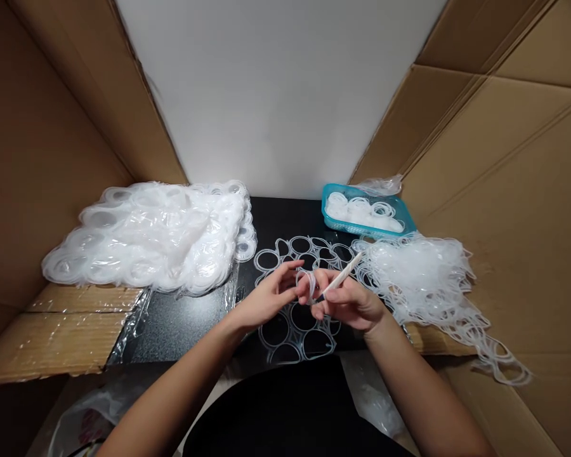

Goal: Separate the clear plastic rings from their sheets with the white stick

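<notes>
Right grip (347,301) is pinching white tool (345,273); left grip (264,297), cannot tell. Ring (313,289) is sitting between, inside counter's (285,212) near edge. Seemingly partway: far-right tray (330,189) is holding loose rings (384,210); left edge, stacked sheets (162,235).

Shows teal tray (361,230) at far right, milky-white sheets (147,235) at left, circle-patterned clear web (295,336) across black desk (285,216), dark-tipped white tool (343,274).

Soft, even light reaches the white wall (285,82), which carries a faint, blurry-edged shadow, while the cardboard (33,127) at far left falls dim. Glare streaks the plastic-covered stack (162,235) and pools on the speckled surface (176,324). Wide-angle distortion stretches the outer edges.
</notes>
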Available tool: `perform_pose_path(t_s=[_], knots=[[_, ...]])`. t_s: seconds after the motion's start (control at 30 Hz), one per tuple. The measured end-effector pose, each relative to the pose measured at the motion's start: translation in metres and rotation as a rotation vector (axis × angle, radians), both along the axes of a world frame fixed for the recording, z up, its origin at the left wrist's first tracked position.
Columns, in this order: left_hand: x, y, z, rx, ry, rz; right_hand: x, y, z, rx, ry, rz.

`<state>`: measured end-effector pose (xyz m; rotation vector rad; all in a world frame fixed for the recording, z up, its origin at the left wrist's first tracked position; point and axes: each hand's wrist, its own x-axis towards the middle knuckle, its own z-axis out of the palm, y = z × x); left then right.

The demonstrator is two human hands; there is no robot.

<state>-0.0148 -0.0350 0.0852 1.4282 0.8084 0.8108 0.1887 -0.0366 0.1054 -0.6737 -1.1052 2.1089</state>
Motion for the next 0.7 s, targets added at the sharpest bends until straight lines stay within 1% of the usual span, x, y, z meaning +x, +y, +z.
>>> perform_pose_path(t_s=[0.03, 0.1, 0.13, 0.2, 0.27, 0.3, 0.4, 0.47, 0.53, 0.57, 0.63, 0.7], knots=[[0.004, 0.000, 0.001, -0.078, -0.050, -0.042, 0.001, -0.003, 0.000, -0.003, 0.022, 0.021], [0.008, -0.002, 0.003, -0.197, -0.118, -0.061, 0.003, -0.007, 0.000, -0.014, 0.066, 0.059], [0.008, -0.003, 0.004, -0.244, -0.145, -0.038, 0.005, -0.009, 0.000, -0.022, 0.084, 0.073], [0.006, -0.005, 0.008, -0.319, -0.216, 0.058, 0.008, -0.012, -0.003, -0.030, 0.110, 0.079], [0.002, -0.009, 0.012, -0.374, -0.309, 0.162, 0.012, -0.015, -0.006, -0.029, 0.129, 0.056], [-0.001, -0.010, 0.015, -0.395, -0.351, 0.191, 0.013, -0.016, -0.007, -0.030, 0.138, 0.041], [-0.007, -0.016, 0.022, -0.441, -0.422, 0.202, 0.014, -0.019, -0.009, -0.037, 0.143, 0.010], [-0.010, -0.019, 0.026, -0.459, -0.450, 0.214, 0.014, -0.018, -0.008, -0.016, 0.109, 0.000], [-0.012, -0.021, 0.028, -0.451, -0.475, 0.253, 0.016, -0.015, -0.009, 0.048, 0.009, -0.041], [-0.013, -0.022, 0.030, -0.435, -0.482, 0.273, 0.017, -0.012, -0.012, 0.095, -0.083, -0.091], [-0.016, -0.024, 0.032, -0.393, -0.476, 0.298, 0.020, -0.006, -0.022, 0.213, -0.356, -0.240], [-0.019, -0.026, 0.034, -0.359, -0.455, 0.299, 0.020, 0.000, -0.039, 0.309, -0.637, -0.363]])
